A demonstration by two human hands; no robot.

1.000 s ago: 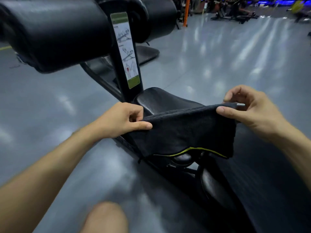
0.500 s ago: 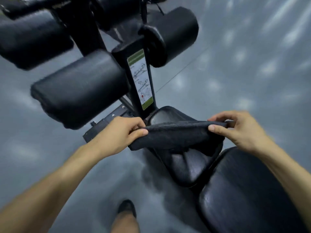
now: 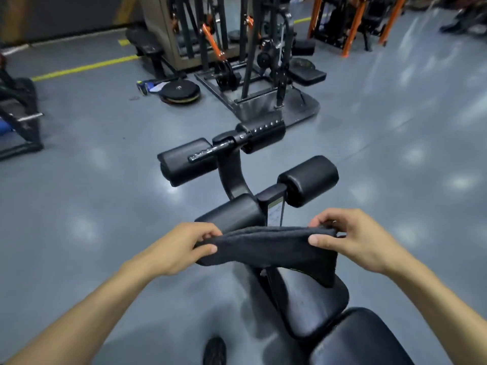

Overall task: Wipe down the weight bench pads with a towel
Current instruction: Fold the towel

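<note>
We see two hands, the left hand (image 3: 181, 246) and the right hand (image 3: 361, 239), and both pinch one dark towel (image 3: 266, 247). We count four round roller pads: one (image 3: 184, 163) far left, one (image 3: 266, 135) far right, one (image 3: 232, 213) near left, one (image 3: 309, 179) near right. We count two flat bench pads, a seat pad (image 3: 316, 309) and a back pad (image 3: 358, 341). We see one shoe (image 3: 214, 350). We see one stack of weight plates (image 3: 180, 92) on the floor.

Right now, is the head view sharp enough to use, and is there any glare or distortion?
Head view: towel and both hands (left hand, right hand) are sharp; ceiling lights glare in soft patches on the floor; wide-angle bending at the edges; far racks slightly soft.
</note>
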